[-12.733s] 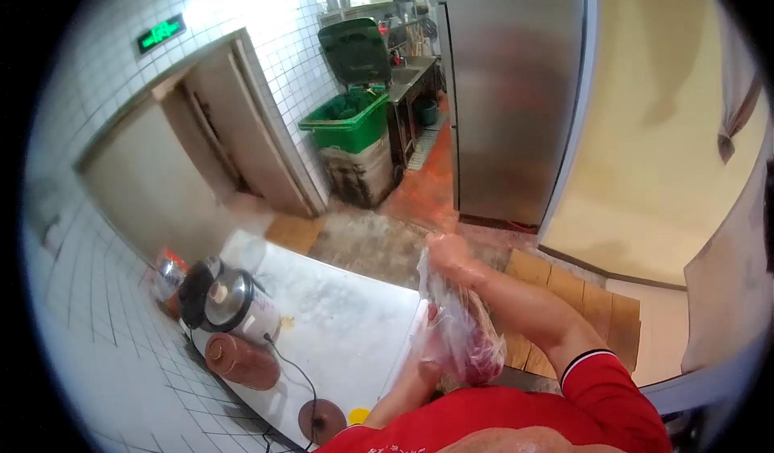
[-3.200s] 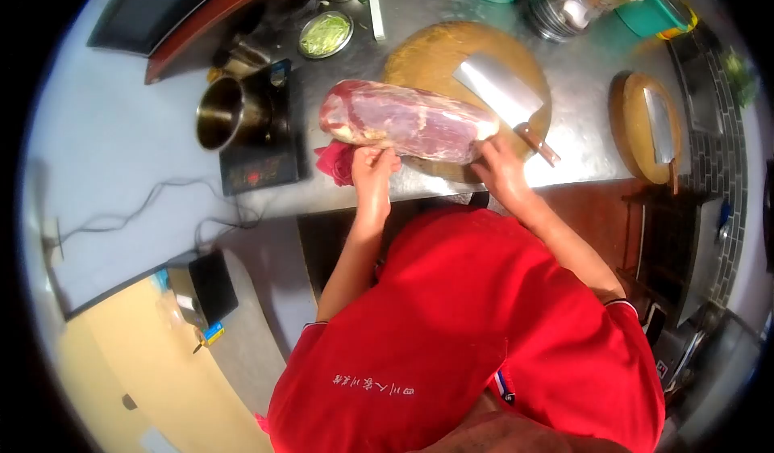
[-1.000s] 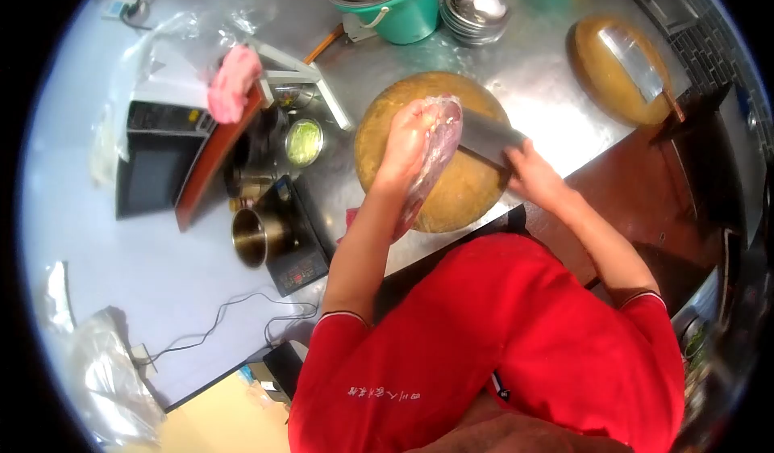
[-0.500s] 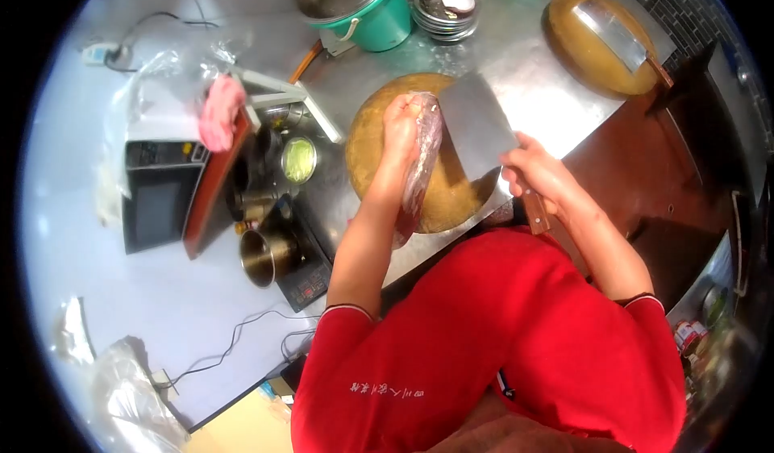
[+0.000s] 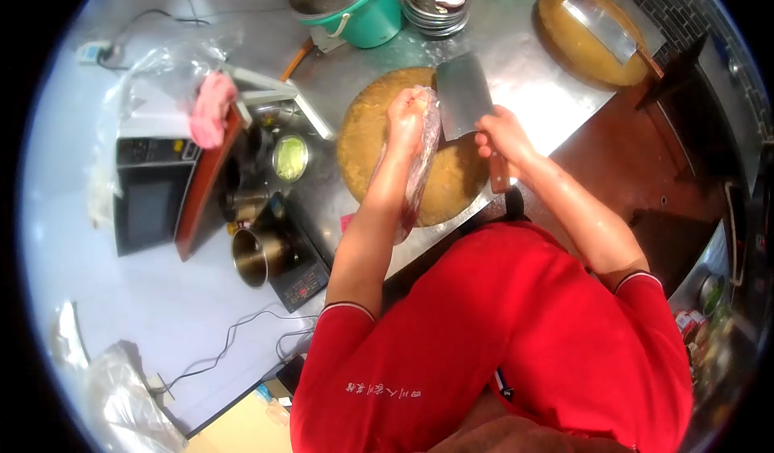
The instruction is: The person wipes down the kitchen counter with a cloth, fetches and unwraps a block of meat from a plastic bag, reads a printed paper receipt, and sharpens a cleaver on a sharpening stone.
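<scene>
My left hand [image 5: 405, 118] is closed round the upper end of a long reddish piece of meat [image 5: 421, 171], which hangs down past my forearm over a round wooden chopping board [image 5: 367, 130]. My forearm hides part of the meat. In my right hand [image 5: 504, 142] is the wooden handle of a cleaver [image 5: 465, 94]. The broad blade points away from me, above the board's right side and just right of the meat.
A second round board [image 5: 564, 41] with another cleaver [image 5: 601, 27] on it lies at the far right. Behind stand a green bucket [image 5: 375, 17] and stacked metal plates [image 5: 437, 25]. To the left are a bowl of green pieces [image 5: 290, 158], a steel pot [image 5: 251, 257] and an induction cooker [image 5: 305, 288].
My right hand has brought the cleaver leftward and slightly up, closer to the meat, with its blade angle changed. My left hand keeps its grip on the meat. The view has shifted slightly.
</scene>
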`<state>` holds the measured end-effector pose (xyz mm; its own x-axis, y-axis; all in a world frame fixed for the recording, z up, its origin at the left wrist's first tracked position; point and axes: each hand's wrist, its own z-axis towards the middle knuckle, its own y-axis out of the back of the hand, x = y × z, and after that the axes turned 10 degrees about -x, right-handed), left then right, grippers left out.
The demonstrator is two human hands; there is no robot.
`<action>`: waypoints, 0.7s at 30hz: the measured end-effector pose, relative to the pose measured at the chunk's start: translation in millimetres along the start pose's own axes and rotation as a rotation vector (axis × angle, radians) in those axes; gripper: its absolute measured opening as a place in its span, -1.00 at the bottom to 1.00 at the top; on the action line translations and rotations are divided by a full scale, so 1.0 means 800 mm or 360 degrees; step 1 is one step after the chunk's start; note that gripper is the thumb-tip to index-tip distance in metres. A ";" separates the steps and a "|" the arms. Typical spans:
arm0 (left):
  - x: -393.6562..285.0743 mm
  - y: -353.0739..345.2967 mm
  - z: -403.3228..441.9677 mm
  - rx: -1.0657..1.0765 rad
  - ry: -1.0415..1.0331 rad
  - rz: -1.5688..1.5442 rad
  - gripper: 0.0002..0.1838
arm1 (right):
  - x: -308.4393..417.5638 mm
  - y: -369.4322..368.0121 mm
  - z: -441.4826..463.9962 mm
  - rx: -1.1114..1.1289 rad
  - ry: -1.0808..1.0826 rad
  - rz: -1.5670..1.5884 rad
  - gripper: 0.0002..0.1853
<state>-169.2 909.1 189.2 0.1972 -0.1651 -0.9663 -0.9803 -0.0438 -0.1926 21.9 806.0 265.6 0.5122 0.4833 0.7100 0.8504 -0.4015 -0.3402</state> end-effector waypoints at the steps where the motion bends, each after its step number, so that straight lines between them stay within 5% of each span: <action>1: -0.003 -0.003 -0.003 -0.0002 0.0017 -0.0015 -0.90 | -0.003 -0.001 -0.007 0.0000 0.0013 0.0031 -0.77; 21: -0.008 -0.007 0.003 0.0017 -0.0011 -0.0023 -0.91 | -0.013 -0.015 0.005 -0.0042 0.0085 -0.0033 -0.75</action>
<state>-165.3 912.9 195.6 0.2115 -0.1579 -0.9645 -0.9774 -0.0359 -0.2085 6.9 809.0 259.4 0.4869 0.4500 0.7486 0.8569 -0.4123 -0.3095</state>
